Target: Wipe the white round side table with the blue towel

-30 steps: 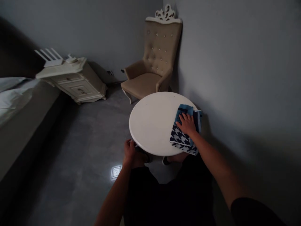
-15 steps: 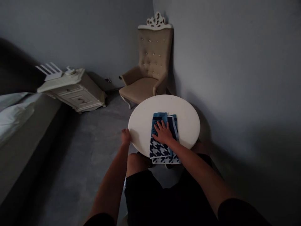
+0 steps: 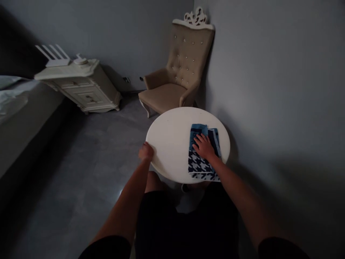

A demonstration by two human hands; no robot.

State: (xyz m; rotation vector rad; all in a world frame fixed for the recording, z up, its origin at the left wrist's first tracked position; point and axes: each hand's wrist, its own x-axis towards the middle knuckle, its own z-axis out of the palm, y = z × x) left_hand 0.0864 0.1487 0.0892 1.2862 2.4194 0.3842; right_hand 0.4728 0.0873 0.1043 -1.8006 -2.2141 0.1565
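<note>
A folded towel (image 3: 201, 163), blue with a dark and white houndstooth pattern, lies on the right part of the round white table (image 3: 168, 140). My right hand (image 3: 204, 146) rests flat on the towel with its fingers spread. At the table's left edge, my left hand (image 3: 146, 151) is closed round the rim; its fingertips are partly hidden under the edge. The towel's lower end reaches the near rim of the table.
Behind the table stands a tan tufted armchair (image 3: 164, 95). A pale nightstand (image 3: 88, 86) at the left carries a white router (image 3: 58, 62). A bed (image 3: 32, 111) fills the left side, and a grey wall (image 3: 275, 79) runs along the right.
My right hand and the towel beneath it have moved rightward across the table. My left hand stays at the left rim. The camera view has shifted slightly.
</note>
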